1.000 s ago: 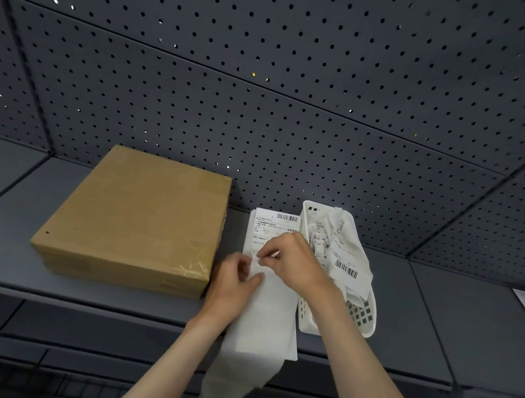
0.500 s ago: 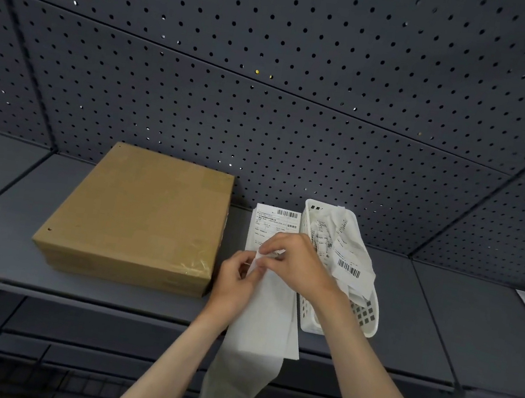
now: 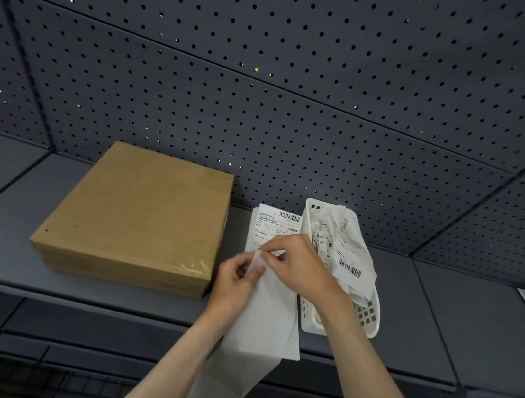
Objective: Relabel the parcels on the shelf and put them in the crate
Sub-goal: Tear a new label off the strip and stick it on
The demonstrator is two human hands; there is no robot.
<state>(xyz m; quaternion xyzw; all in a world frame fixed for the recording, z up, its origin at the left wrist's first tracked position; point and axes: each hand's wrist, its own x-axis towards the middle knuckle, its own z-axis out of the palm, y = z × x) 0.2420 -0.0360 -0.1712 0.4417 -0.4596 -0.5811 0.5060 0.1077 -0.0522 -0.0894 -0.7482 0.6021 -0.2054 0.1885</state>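
White label (image 3: pixel 278 234) corner now lifted off backing strip (image 3: pixel 256 326): left hand (image 3: pixel 236 279) pinches backing, right hand (image 3: pixel 299 264) pinches label. Cardboard parcel (image 3: pixel 137 215) next.

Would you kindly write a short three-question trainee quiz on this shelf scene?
1. True or false: the box already bears a printed label on top.
2. What holds the crumpled used labels: A) the basket B) the box C) the lower shelf?
3. Fill in: both hands, left hand and right hand, pinch the corner of a ____ strip.

Key: 1 false; 2 A; 3 label.
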